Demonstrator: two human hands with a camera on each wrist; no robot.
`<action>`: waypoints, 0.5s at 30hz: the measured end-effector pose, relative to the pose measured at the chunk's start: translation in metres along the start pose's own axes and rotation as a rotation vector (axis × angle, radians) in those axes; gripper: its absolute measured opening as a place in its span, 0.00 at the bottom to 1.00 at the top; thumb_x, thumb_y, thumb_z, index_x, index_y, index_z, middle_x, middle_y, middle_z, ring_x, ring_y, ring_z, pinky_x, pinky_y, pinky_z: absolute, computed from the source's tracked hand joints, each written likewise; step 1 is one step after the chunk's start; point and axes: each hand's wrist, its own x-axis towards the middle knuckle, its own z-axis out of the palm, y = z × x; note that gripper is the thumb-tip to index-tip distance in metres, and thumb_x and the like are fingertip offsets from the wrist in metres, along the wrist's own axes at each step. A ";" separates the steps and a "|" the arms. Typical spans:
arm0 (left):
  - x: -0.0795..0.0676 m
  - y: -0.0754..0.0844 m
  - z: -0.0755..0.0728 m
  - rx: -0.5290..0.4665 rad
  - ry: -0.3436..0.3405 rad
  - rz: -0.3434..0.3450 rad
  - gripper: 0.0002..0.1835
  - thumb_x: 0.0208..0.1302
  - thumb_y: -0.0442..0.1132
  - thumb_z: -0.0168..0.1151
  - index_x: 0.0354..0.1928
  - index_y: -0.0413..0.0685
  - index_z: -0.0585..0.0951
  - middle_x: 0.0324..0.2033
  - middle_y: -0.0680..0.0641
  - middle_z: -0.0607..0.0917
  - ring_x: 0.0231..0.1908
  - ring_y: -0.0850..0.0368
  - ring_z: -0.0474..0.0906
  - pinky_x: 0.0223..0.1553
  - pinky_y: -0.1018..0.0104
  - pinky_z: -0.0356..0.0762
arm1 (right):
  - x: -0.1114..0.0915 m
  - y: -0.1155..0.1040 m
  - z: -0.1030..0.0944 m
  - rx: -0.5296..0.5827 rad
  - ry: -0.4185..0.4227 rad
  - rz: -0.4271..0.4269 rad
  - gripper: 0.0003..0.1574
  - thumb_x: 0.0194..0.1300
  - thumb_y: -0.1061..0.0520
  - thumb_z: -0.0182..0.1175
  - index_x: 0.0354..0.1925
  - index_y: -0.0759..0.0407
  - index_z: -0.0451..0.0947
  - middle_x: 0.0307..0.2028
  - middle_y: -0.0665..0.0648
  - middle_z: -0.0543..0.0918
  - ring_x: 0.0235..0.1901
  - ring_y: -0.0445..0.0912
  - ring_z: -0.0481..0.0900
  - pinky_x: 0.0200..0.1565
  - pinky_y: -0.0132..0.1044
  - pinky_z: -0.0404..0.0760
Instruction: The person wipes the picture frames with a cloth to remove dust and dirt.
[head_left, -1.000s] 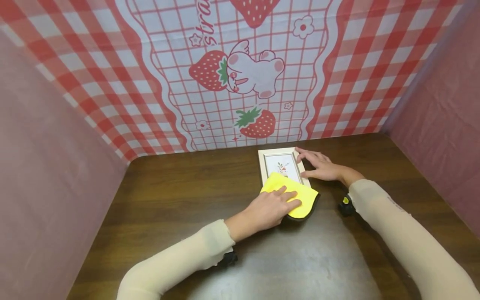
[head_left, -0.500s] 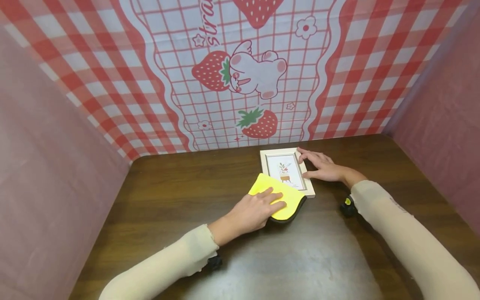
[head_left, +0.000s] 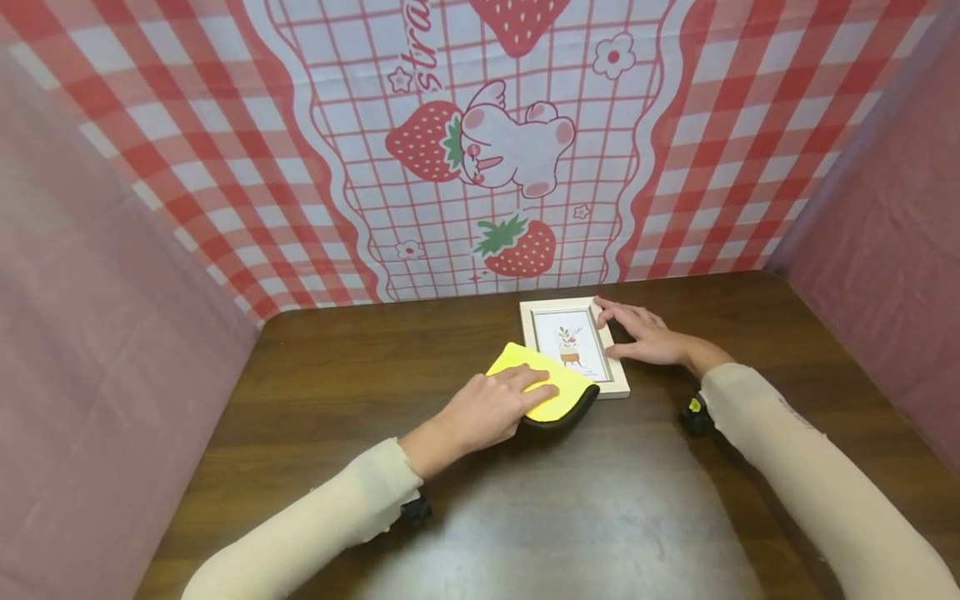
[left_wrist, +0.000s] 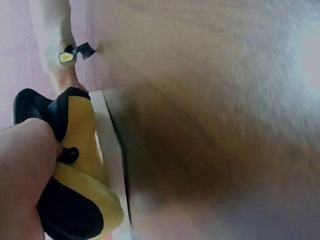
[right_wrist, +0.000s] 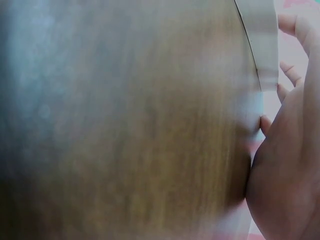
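A cream picture frame (head_left: pixel 619 385) lies on the table, with a printed potted plant under its pane. My left hand (head_left: pixel 483 408) grips a yellow cloth (head_left: pixel 558 390) with a black edge, which covers the frame's lower left corner. In the left wrist view the cloth (left_wrist: pixel 82 135) is bunched at the hand (left_wrist: pixel 20 175), its dark side partly turned out, against the side of the frame (left_wrist: pixel 111 150). Fingers of my right hand (head_left: pixel 651 333) rest along the frame's right edge and upper right corner. The right wrist view shows that hand (right_wrist: pixel 290 155) beside the frame (right_wrist: pixel 262 45).
The brown wooden table (head_left: pixel 360 375) runs back to a red and white strawberry-print cloth backdrop (head_left: pixel 480 150). Pink panels stand at left (head_left: pixel 112 333) and right (head_left: pixel 870 217). Light glares off the tabletop in front of the hands.
My left hand has drawn the cloth leftward across the frame's lower part, baring more of the picture. The right hand stays at the frame's right edge.
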 end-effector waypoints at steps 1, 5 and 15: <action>-0.001 -0.002 -0.001 0.002 0.010 -0.003 0.25 0.74 0.33 0.72 0.69 0.61 0.84 0.67 0.51 0.91 0.65 0.53 0.91 0.36 0.63 0.94 | -0.001 -0.002 -0.001 -0.003 -0.001 -0.003 0.24 0.74 0.41 0.71 0.59 0.43 0.71 0.94 0.60 0.47 0.89 0.72 0.45 0.79 0.86 0.40; -0.009 -0.013 -0.006 0.008 0.048 -0.018 0.25 0.72 0.31 0.72 0.68 0.59 0.85 0.65 0.49 0.92 0.63 0.52 0.92 0.32 0.63 0.92 | -0.003 -0.012 -0.002 -0.008 -0.005 -0.006 0.23 0.75 0.44 0.70 0.59 0.45 0.71 0.93 0.64 0.47 0.89 0.71 0.47 0.79 0.85 0.42; -0.030 -0.036 -0.010 0.023 0.042 -0.078 0.28 0.68 0.28 0.73 0.67 0.57 0.85 0.64 0.47 0.92 0.59 0.49 0.93 0.29 0.59 0.91 | 0.005 0.009 0.003 0.008 0.019 -0.074 0.28 0.71 0.35 0.70 0.59 0.41 0.71 0.93 0.59 0.50 0.86 0.74 0.49 0.75 0.88 0.43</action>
